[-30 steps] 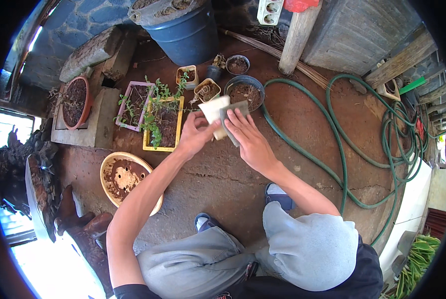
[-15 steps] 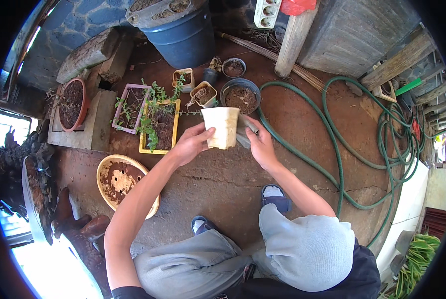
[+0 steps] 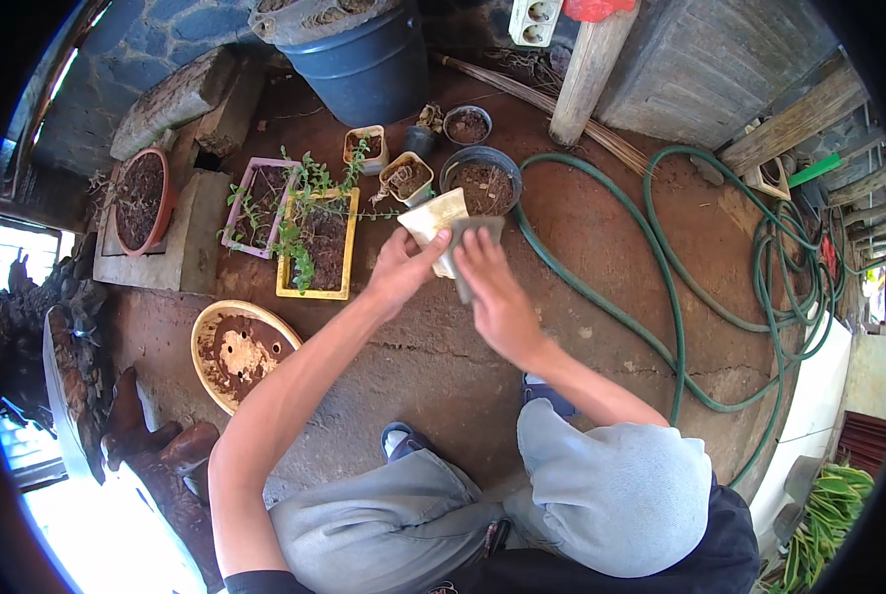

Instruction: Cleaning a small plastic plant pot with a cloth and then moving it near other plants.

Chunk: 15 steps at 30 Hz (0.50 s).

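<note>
A small cream-white plant pot (image 3: 429,220) is tilted in front of me, gripped from its left side by my left hand (image 3: 399,271) with the thumb across its wall. On the other side, my right hand (image 3: 498,302) presses a grey cloth (image 3: 464,288) flat against the pot, its fingers laid over the fabric. The cloth and fingers hide the pot's right wall. Just beyond the pot sits a round dark pot with soil (image 3: 482,183), and a square cream pot (image 3: 407,180) with a dry plant stands close to its left.
Leafy plants grow in a yellow planter (image 3: 316,292) and a pink planter (image 3: 249,245) at left. Nearer lies an oval cream pot (image 3: 227,362) with holes in its base. A green hose (image 3: 673,327) loops across the right floor. A blue bin (image 3: 364,74) stands behind, near a wooden post (image 3: 589,79).
The cream-white pot has turned from upright to tilted. My right hand has moved left, from holding the cloth at the pot's edge to pressing it over the side.
</note>
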Motion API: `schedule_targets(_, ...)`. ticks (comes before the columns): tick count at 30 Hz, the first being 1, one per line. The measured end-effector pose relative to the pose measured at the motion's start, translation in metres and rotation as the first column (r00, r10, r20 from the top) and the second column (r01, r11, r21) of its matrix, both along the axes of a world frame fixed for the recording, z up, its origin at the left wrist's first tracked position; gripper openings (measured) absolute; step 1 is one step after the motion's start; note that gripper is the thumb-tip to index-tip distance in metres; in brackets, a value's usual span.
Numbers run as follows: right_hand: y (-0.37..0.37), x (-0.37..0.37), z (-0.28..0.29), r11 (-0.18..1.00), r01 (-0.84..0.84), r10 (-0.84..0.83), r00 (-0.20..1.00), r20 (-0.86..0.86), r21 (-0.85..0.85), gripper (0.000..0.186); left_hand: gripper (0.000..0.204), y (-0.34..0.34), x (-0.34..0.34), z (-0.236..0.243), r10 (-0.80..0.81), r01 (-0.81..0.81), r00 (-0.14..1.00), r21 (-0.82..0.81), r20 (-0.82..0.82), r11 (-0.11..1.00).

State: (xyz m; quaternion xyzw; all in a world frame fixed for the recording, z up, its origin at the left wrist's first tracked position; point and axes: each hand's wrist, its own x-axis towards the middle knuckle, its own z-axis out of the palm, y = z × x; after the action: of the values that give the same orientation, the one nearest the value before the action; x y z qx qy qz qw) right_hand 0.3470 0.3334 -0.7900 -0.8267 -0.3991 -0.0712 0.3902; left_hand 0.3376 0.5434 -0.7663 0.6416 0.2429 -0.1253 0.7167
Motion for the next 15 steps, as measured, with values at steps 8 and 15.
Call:
schedule_targets(8, -0.012, -0.005, 0.003, 0.962, -0.105, 0.198, 0.903, -0.381, 0.251, 0.055, 0.062, 0.027, -0.012, -0.019, 0.015, -0.024, 0.997, 0.114, 0.081, 0.993)
schedule_targets(15, -0.021, 0.042, 0.009, 0.918, 0.297, -0.094, 0.809, -0.581, 0.264, 0.039, 0.059, 0.023, -0.011, 0.008, -0.016, 0.024, 0.998, -0.139, 0.054, 0.990)
